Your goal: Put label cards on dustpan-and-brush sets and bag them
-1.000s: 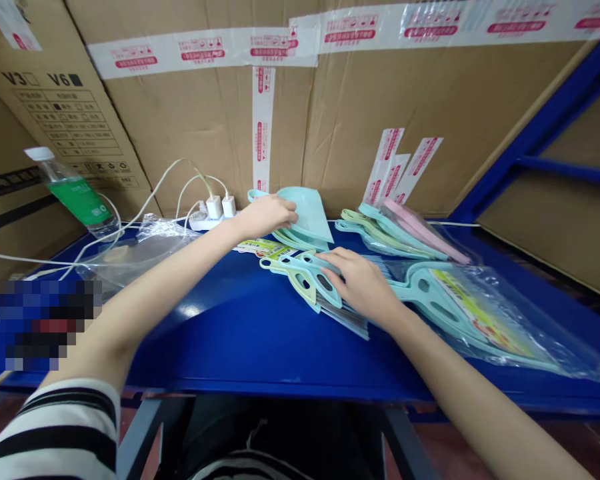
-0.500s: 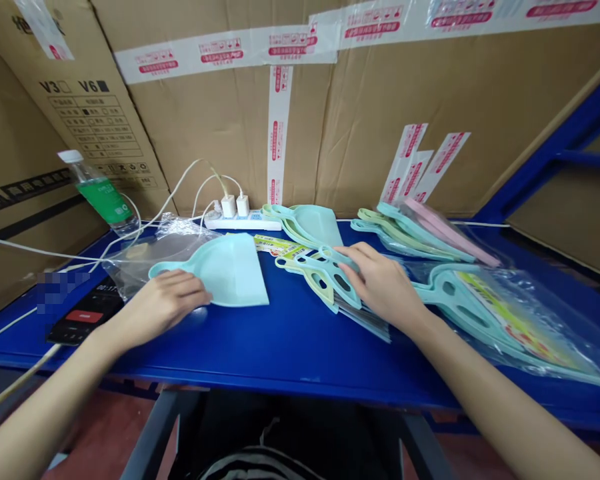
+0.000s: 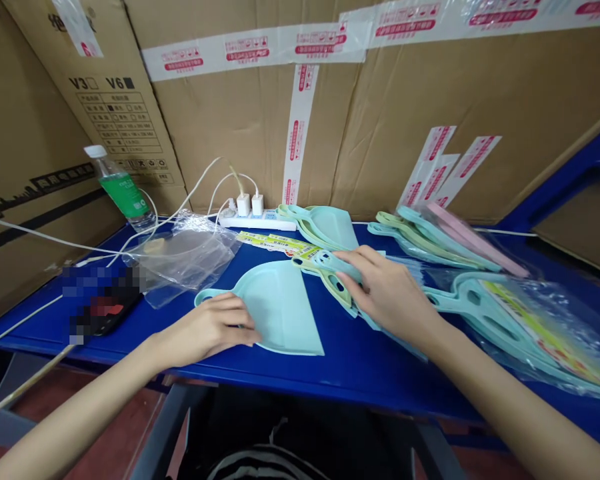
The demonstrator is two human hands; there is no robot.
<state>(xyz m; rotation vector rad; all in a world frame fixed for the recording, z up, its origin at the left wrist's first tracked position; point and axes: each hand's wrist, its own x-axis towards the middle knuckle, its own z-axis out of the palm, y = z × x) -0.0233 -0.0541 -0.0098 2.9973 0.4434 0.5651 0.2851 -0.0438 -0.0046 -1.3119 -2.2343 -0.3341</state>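
Note:
A light blue dustpan (image 3: pixel 287 310) lies near the front of the blue table, its wide edge toward the right. My left hand (image 3: pixel 215 330) is closed on its near-left rim, beside the handle. My right hand (image 3: pixel 385 287) grips a light blue hand brush (image 3: pixel 347 267) by its handle, and my fingers hide part of it. Beneath this brush is a pale green brush (image 3: pixel 337 287), among other brushes partly covered by my hand. Printed yellow-green label cards (image 3: pixel 275 243) lie just behind the brushes.
Stacked dustpans (image 3: pixel 330 227) stand behind, near a power strip (image 3: pixel 257 220). On the right are bagged dustpan sets (image 3: pixel 485 313) and more pans with a pink one (image 3: pixel 480 240). Clear plastic bags (image 3: pixel 190 253), a phone (image 3: pixel 113 310), cables and a bottle (image 3: pixel 123 190) occupy the left.
My left hand has brought the dustpan nearer and to the right. My right hand has raised the light blue brush slightly off the others. The whole view has shifted a little.

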